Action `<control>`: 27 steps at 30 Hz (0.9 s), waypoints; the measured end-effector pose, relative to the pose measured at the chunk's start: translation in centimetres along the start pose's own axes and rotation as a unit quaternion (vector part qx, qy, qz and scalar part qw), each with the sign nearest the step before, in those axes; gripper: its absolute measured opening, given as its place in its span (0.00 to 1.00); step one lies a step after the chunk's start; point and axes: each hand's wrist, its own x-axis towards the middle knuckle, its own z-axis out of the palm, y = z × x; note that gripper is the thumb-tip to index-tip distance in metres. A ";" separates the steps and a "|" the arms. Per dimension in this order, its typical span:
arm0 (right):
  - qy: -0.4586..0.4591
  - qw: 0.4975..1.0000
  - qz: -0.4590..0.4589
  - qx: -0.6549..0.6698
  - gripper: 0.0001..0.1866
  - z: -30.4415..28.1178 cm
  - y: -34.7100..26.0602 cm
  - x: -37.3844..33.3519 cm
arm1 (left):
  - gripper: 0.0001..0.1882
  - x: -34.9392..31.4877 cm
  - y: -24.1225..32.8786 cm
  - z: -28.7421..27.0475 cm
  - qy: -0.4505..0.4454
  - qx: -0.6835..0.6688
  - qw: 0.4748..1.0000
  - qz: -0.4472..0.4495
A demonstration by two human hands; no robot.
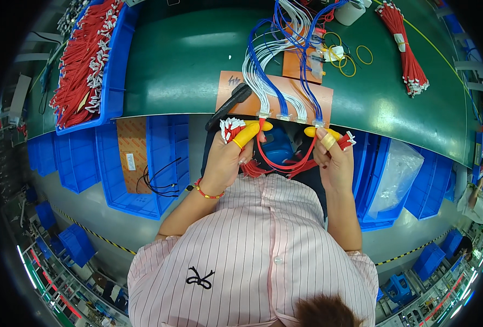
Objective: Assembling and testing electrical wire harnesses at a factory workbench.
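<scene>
My left hand (224,162), with yellow finger covers, is closed around a bundle of red wires (232,131) with white connector ends. Its fingertips are at a white connector (264,115) on the edge of an orange board (233,101). My right hand (337,163), also with yellow covers and a pale wrap on the thumb, grips more red wires (348,141). Its fingertips meet another connector (319,123) at the board's right side. Red wires loop between my hands below the table edge. White wires (255,76) and blue wires (305,73) run from the board's connectors up the table.
A blue bin (117,71) of red wires stands at the left. On the green table (187,54) are a black-handled tool (236,101), yellow rubber bands (364,54), a white roll (350,12) and a tied red wire bundle (402,43). Blue crates (168,163) sit below the table.
</scene>
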 end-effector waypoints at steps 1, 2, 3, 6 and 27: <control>0.007 1.000 0.001 0.017 0.12 0.1 0.2 0.0 | 0.11 0.0 -0.1 -0.1 -0.007 -0.001 1.000 -0.002; 0.016 0.999 0.001 0.034 0.13 0.4 0.4 -0.1 | 0.11 0.0 -0.1 0.0 -0.001 -0.003 1.000 0.001; 0.024 0.998 0.002 0.050 0.14 0.6 0.6 -0.3 | 0.12 0.1 -0.2 0.2 0.004 -0.004 1.000 0.003; 0.049 0.997 -0.004 0.063 0.16 1.6 0.8 -0.4 | 0.12 0.3 -0.3 1.2 0.038 -0.012 0.999 0.016; -0.048 0.997 0.015 -0.060 0.12 -0.3 0.5 -0.4 | 0.13 1.2 -0.2 1.6 -0.004 0.054 0.998 0.018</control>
